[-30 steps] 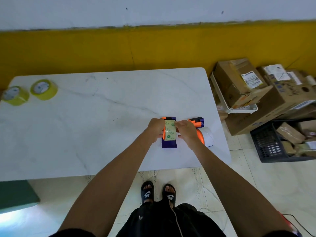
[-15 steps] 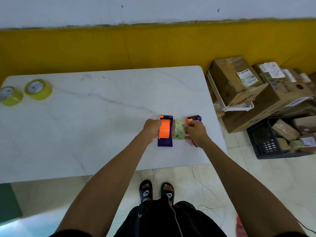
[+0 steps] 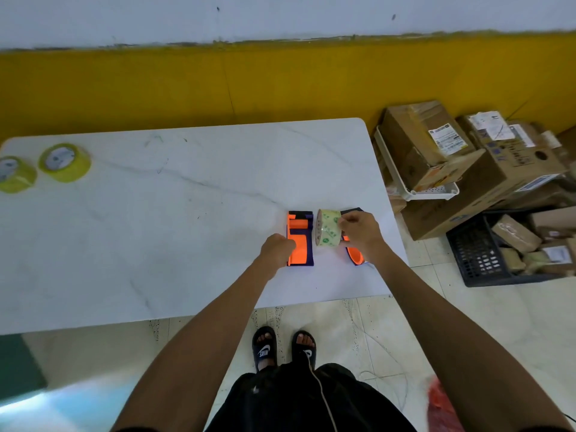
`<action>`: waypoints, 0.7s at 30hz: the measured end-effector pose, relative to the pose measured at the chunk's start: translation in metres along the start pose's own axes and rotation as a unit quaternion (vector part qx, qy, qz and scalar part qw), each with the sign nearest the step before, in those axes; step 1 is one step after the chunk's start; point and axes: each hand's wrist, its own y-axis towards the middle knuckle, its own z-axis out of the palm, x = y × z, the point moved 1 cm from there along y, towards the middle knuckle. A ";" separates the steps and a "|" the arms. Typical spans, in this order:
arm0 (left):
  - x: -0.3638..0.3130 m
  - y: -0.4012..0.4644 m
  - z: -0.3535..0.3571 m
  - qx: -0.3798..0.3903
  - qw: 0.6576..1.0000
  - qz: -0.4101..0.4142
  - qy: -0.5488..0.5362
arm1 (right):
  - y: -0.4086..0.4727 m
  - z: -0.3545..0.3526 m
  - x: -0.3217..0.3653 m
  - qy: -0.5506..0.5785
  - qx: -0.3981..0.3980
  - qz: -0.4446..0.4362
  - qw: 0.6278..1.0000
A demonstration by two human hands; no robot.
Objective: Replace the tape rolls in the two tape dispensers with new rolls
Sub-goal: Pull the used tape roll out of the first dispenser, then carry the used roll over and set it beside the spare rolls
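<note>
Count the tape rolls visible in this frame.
3: two yellow-green rolls lie at the table's far left; the right hand holds one clear roll between the dispensers. Others may be hidden.

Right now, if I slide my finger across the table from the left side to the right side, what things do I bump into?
First yellow tape roll → second yellow tape roll → left hand → orange and purple tape dispenser → clear tape roll → right hand, covering most of the other dispenser.
</note>
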 end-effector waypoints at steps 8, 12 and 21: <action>0.000 -0.007 -0.010 -0.042 0.998 0.049 0.028 | -0.002 -0.001 0.001 -0.004 0.006 -0.003 1.000; -0.016 -0.011 -0.020 -0.074 0.993 0.085 0.022 | -0.007 0.000 0.013 0.012 0.018 -0.016 1.000; -0.060 -0.039 -0.047 -0.075 0.979 0.171 -0.087 | -0.020 0.035 0.076 0.007 0.073 -0.112 0.991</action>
